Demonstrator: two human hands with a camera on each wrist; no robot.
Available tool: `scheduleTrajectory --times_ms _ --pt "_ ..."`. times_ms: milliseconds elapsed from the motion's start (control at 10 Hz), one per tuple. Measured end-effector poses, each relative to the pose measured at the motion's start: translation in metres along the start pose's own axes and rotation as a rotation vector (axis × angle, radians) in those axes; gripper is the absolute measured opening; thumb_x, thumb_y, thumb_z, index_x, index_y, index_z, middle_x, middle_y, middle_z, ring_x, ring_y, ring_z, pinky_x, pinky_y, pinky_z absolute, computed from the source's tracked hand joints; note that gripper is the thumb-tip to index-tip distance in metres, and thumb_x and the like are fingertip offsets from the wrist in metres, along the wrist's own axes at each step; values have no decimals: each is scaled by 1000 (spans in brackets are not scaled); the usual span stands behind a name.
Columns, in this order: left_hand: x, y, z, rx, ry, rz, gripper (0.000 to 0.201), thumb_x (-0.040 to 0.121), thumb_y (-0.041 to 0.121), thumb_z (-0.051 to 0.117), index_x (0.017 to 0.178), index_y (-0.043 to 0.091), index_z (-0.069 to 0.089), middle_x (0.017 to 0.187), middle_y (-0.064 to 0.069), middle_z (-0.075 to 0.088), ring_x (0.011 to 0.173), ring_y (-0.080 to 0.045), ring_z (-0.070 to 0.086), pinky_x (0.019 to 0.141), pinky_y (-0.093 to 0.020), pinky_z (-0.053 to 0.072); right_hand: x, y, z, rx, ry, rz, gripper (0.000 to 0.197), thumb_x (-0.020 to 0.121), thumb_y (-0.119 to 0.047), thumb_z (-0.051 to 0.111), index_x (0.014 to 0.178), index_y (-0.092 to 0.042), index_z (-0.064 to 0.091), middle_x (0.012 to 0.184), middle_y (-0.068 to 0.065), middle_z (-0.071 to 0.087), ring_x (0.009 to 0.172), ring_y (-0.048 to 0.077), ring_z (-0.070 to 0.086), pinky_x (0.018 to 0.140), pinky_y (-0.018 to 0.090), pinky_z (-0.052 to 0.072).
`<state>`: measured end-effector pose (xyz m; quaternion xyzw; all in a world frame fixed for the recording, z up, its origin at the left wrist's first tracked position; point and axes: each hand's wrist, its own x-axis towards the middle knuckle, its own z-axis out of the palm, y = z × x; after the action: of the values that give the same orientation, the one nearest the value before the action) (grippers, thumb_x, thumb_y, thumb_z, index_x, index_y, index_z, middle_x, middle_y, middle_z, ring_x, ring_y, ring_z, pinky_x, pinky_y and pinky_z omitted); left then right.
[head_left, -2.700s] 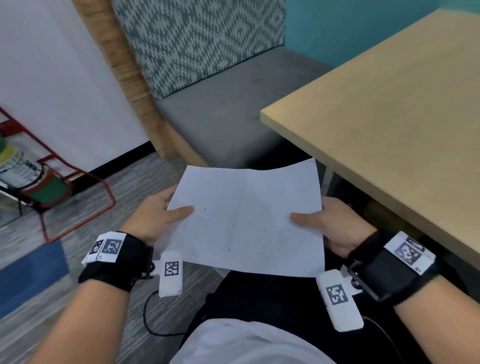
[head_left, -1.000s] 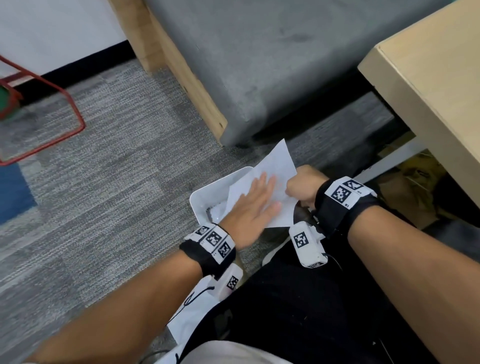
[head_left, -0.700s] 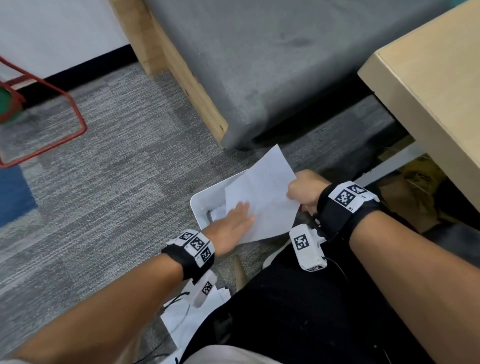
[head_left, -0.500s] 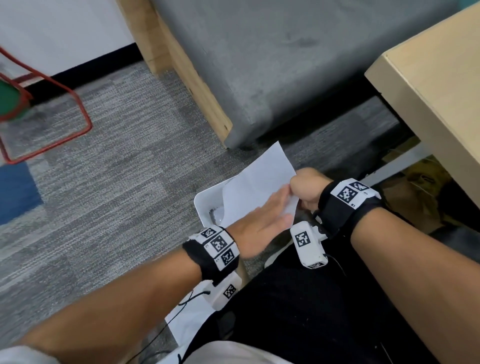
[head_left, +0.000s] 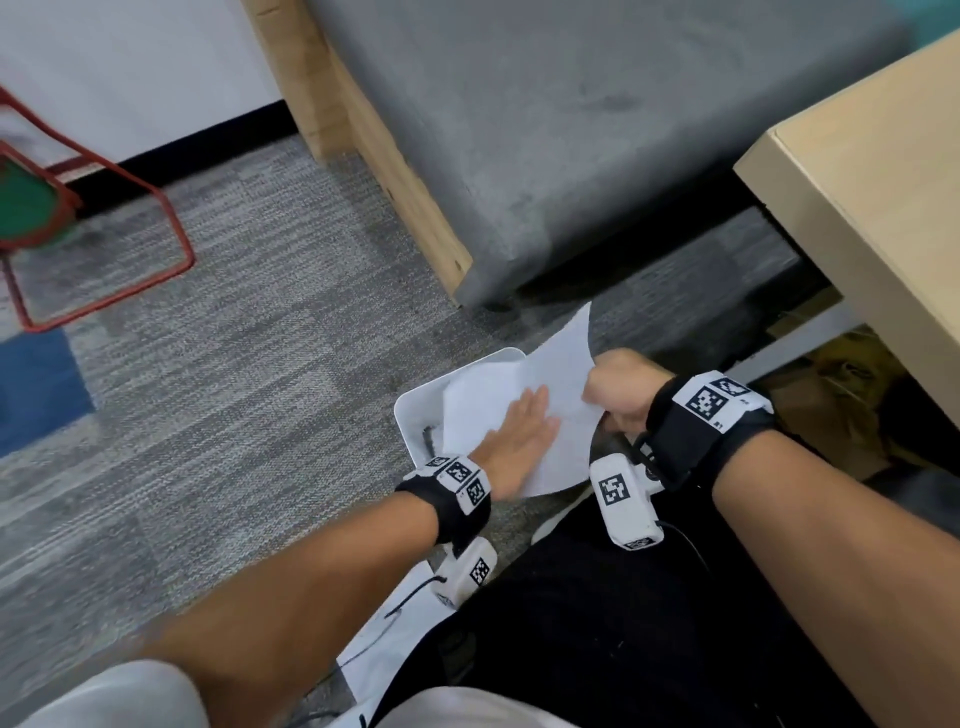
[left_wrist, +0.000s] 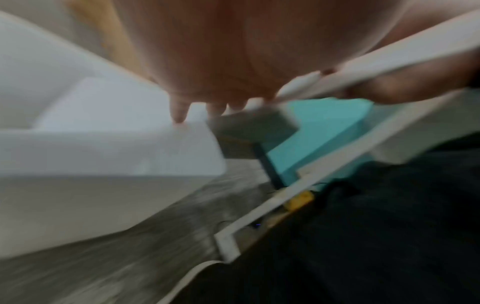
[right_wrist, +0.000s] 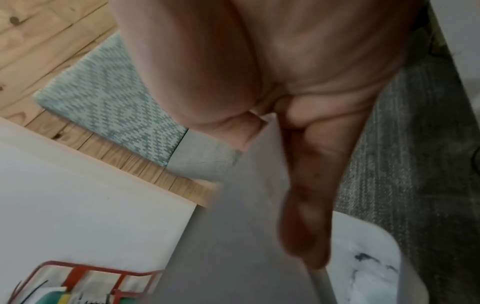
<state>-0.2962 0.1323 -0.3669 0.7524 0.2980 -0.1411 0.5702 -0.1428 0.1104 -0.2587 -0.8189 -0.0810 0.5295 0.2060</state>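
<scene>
The creased white sheet of paper (head_left: 558, 364) lies over the rounded white plastic bin (head_left: 413, 410), at 6 o'clock from the grey upholstered bench (head_left: 571, 130), with the left hand (head_left: 514, 439) pressing it flat-fingered and the right hand (head_left: 618, 389) curled, pinching its 3 o'clock edge.

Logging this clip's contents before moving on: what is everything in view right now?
sheet of paper: 1, white, over the bin's opening
bin: 1, white, on the carpet
bench: 1, grey seat, wood base, behind the bin
table: 1, light wood, right edge
wire rack: 1, red, far left
carpet: grey, one blue tile at left
wrist bands: 2, black with marker tags
left hand: 1, flat on the paper
right hand: 1, pinches the paper's right edge
</scene>
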Motion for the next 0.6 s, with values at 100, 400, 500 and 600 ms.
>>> scheduleTrajectory --times_ms 100,400,500,600 --pt "9 -45 -1 131 50 -310 88 90 75 -2 157 20 14 166 -13 6 151 -36 9 118 -59 15 1 6 -7 -32 21 22 36 80 0 45 112 7 61 113 26 65 103 45 63 89 48 55" --pt "-24 20 -11 55 45 201 57 99 62 8 146 46 -19 164 11 -19 150 -7 -16 120 -35 -5 8 9 -3 -6 27 -17 30 64 -5 45 85 0 67 96 27 70 84 39 68 64 46 54" --pt "-26 -7 -3 -12 -109 -99 57 107 45 11 157 23 -8 166 -1 -7 153 -19 -4 121 -32 -1 0 3 -6 40 41 -1 27 82 4 39 87 0 64 86 20 70 79 37 68 57 38 56" --pt "-29 -51 -8 70 -7 -305 69 98 67 8 154 31 -11 165 1 -10 153 -22 0 123 -43 6 3 10 -13 20 80 -23 31 75 2 40 92 3 66 101 23 70 92 42 67 85 58 54"
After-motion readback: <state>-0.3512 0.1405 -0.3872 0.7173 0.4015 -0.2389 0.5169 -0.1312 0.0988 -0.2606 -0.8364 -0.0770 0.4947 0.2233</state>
